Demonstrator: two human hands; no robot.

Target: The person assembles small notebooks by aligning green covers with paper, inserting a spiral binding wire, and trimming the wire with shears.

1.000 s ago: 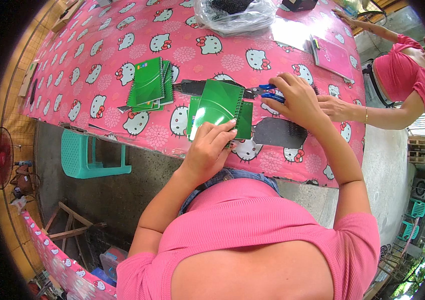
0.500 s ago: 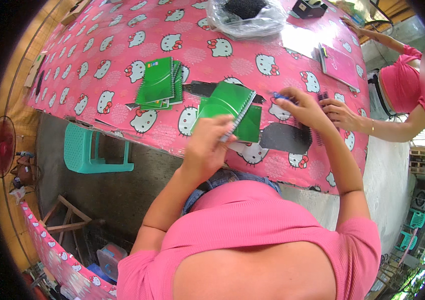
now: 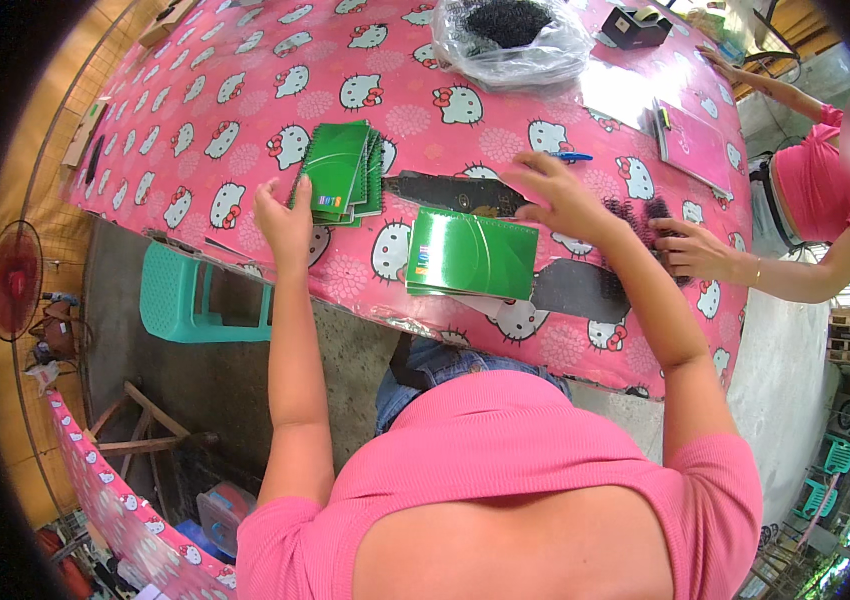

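My left hand (image 3: 286, 220) is at the lower left corner of a stack of green spiral notebooks (image 3: 335, 165), its thumb by the top notebook's edge and its fingers apart. More green notebooks (image 3: 472, 255) lie in front of me, the top one turned sideways. Beyond them to the right, my right hand (image 3: 567, 205) is over the table with its fingers spread and nothing in them. A blue pen (image 3: 572, 156) lies just past its fingers.
Pink patterned cloth covers the table (image 3: 345, 265). Flat black pieces (image 3: 585, 290) lie near the notebooks. At the right, a co-worker's hand (image 3: 690, 248) rests by black spiral coils (image 3: 625, 215). Farther back are a pink notebook (image 3: 695, 150), a plastic bag (image 3: 515, 65) and a tape dispenser (image 3: 637, 28).
My left hand has moved left from the middle notebooks to the left stack, whose top notebook now faces the other way. My right hand has let go of the blue pen.
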